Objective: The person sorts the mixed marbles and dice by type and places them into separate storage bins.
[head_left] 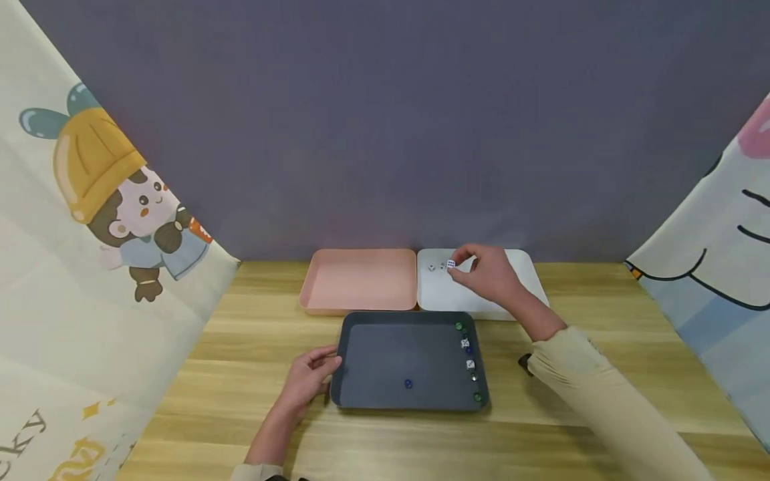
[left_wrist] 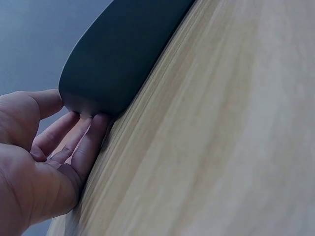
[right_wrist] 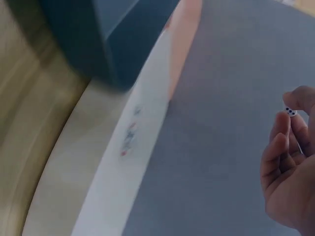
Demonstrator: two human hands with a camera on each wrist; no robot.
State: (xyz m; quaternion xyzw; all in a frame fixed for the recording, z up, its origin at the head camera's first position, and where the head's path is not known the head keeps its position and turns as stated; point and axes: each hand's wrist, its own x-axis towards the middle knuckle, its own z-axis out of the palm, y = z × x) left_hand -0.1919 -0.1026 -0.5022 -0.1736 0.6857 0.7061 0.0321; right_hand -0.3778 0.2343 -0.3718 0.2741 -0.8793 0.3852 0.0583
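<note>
Above the left part of the white tray (head_left: 493,300), my right hand (head_left: 490,274) pinches a white die (head_left: 451,264) between thumb and fingertips. Its dark pips also show in the right wrist view. Two small dice (head_left: 431,268) lie in that tray beside the pinched one. My left hand (head_left: 307,379) holds the left side of the dark grey tray (head_left: 397,319), thumb at the rim and the other fingertips against the wall. Along the grey tray's right side lie white dice (head_left: 470,365) and green marbles (head_left: 458,326). A blue marble (head_left: 408,383) lies nearer its front.
A pink tray (head_left: 363,280) stands left of the white one, behind the grey tray. The wooden table (head_left: 240,374) meets a dark backdrop (head_left: 385,133) at the back. Printed cloths (head_left: 60,267) flank both sides. A small black object (head_left: 525,364) shows beside the right sleeve.
</note>
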